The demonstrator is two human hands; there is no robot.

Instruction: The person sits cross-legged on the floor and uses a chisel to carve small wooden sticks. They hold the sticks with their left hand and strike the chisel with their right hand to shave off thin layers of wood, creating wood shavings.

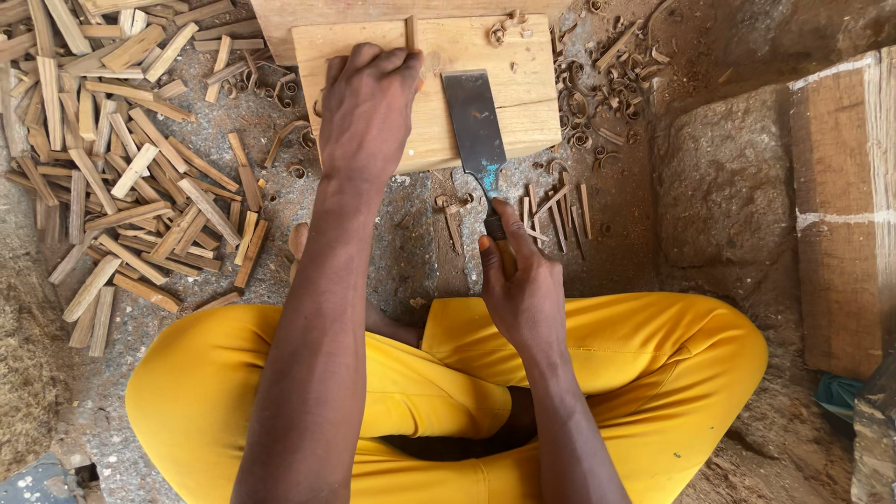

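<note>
Here my left hand (369, 103) pinches 1 thin wooden stick (409, 33) upright on the board (523, 93) to steady it — my right hand (523, 289) grips the chisel (476, 121), blade resting flat.

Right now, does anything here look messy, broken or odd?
Only mess: curled shavings and a heap of cut sticks litter the ground. The left hand holds a thin stick upright on the board; the right hand grips the chisel.
</note>
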